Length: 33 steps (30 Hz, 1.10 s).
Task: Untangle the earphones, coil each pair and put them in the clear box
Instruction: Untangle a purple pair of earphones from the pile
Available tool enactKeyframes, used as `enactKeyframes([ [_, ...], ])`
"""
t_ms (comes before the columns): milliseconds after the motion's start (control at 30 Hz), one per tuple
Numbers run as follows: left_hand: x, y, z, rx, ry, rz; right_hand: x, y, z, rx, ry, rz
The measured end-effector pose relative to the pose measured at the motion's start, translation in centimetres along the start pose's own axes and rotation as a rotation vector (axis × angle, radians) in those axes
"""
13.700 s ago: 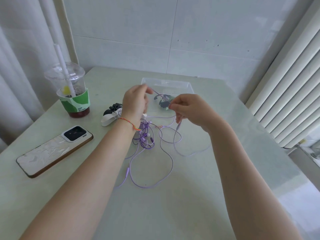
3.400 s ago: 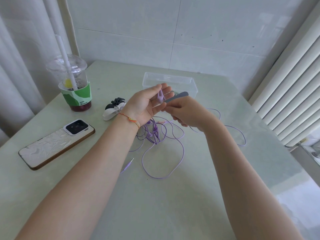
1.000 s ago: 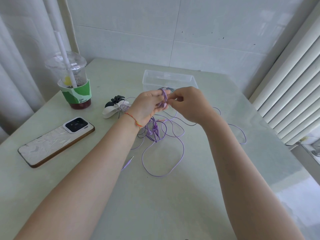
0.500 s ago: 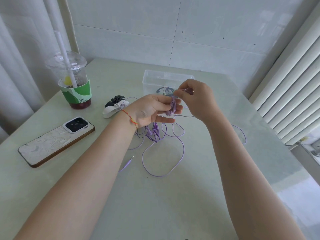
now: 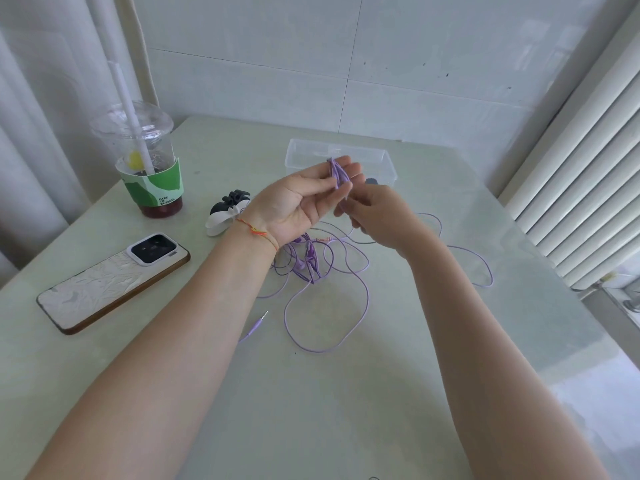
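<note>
My left hand (image 5: 304, 199) is raised palm up above the table, fingers straight, with several turns of purple earphone cord (image 5: 336, 174) wound round them. My right hand (image 5: 377, 216) is just to its right and pinches the same cord near the coil. The rest of the purple earphones (image 5: 311, 268) lies in a loose tangle on the table below, one long loop (image 5: 360, 306) toward me and another (image 5: 485, 268) out to the right. A jack plug (image 5: 258, 323) lies near my left forearm. The clear box (image 5: 381, 161) stands open behind my hands; something dark shows in it.
A lidded drink cup with a straw (image 5: 149, 168) stands at the back left. A phone (image 5: 114, 282) lies face down at the left. A black and white object (image 5: 227, 213) sits beside my left wrist. White blinds (image 5: 581, 188) run along the right edge of the table.
My left hand has turned palm up and opened its fingers, with the cord coil now round them. My right hand has dropped from above the coil to its right side.
</note>
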<state>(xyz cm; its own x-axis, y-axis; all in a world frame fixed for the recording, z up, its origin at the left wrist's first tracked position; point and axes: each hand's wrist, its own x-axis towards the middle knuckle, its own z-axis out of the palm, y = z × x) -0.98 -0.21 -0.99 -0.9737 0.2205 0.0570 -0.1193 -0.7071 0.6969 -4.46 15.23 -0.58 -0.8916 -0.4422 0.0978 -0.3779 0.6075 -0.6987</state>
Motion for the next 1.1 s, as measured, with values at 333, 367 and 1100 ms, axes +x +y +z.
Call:
enactKeyframes([
  [333,0.6,-0.6,-1.2,0.329,0.230,0.091,-0.3,-1.1,0.0,-0.139,-0.018,-0.091],
  [367,0.6,-0.7,-1.3,0.374,0.244,0.093,-0.3,-1.2,0.0,-0.146,-0.007,-0.093],
  [1100,1.2,-1.9,-1.2,0.462,0.286,-0.030,0.1,-0.9,-1.1,-0.139,0.238,-0.086],
])
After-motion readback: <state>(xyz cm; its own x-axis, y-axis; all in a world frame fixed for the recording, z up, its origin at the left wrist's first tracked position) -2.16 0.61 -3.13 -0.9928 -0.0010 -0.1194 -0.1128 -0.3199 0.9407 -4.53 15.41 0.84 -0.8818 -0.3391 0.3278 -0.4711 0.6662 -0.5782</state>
